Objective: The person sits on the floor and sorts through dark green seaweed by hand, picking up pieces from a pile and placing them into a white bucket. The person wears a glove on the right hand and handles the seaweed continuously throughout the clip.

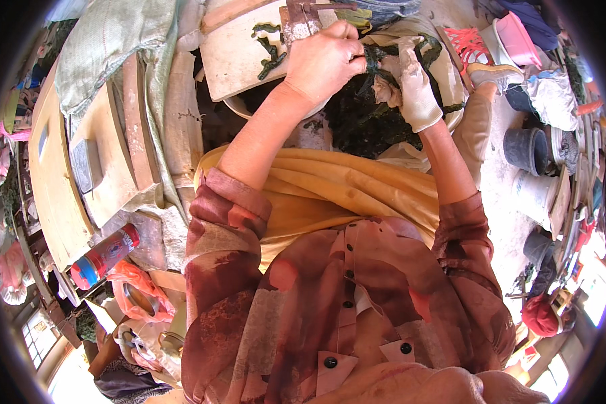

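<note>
My bare left hand (328, 63) pinches a dark green, rope-like strand (371, 59) between thumb and fingers. My right hand (415, 88), in a white work glove with soiled fingertips, is closed around the same dark green material just to the right. Below both hands lies a dark green heap (358, 126), partly in shadow. Short dark green pieces (270, 58) rest on a pale board (232, 60) left of my left hand. A rusty metal fixture (303, 20) stands on that board, just beyond the hand. An ochre cloth (343, 177) covers my lap.
A leg in tan trousers (472, 126) with a grey shoe (497, 76) extends on the right. Beyond it stand a black bucket (525, 150), a white bucket (533, 194) and a pink basin (517, 38). Wooden boards (60, 187) and a red bottle (106, 256) lie left.
</note>
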Motion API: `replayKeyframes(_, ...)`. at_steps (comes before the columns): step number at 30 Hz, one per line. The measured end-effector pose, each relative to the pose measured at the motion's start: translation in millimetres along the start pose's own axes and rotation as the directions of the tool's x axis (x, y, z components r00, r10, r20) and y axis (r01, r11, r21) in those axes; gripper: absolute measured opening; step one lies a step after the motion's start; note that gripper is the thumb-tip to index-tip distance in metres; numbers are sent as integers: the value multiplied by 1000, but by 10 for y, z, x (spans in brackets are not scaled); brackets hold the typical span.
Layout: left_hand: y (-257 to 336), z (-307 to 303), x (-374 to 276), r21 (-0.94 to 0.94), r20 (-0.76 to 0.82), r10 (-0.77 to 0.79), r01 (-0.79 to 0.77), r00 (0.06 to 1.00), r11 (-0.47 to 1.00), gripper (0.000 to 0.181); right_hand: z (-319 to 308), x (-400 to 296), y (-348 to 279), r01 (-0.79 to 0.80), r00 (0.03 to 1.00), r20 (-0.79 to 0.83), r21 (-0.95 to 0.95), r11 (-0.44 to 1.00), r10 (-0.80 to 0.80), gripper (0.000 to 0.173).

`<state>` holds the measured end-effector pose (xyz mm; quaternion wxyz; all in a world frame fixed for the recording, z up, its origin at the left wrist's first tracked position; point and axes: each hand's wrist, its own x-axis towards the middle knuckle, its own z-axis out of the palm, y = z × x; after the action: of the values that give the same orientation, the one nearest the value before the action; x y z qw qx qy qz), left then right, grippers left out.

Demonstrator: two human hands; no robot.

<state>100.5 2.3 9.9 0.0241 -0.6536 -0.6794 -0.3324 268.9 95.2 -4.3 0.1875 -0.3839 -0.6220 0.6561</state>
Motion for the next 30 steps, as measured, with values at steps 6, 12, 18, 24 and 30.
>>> replayKeyframes(6, -61, 110, 6, -345, -19, -35, 26, 999, 938, 12, -8, 3, 61, 240, 968, -28, -179, 954, -248, 57)
replayKeyframes(12, -208, -110, 69, -747, 266, -369, 432, 891, 505, 13, -175, -37, -122, -98, 970, 236, 136, 986, 64, 39)
replayKeyframes(18, -254, -199, 87, -505, 83, -238, 247, 968, 827, 30, -241, 7, -50, 44, 986, 147, 194, 980, -73, 30)
replayKeyframes(24, -182, -83, 7, 141, 135, 174, -193, 975, 971, 18, -103, 197, -29, 132, 967, 223, -15, 991, -125, 29)
replayKeyframes(30, -740, -239, 83, 372, 124, -207, 148, 970, 916, 20, -124, 620, -72, 37, 980, 198, -266, 963, 17, 29)
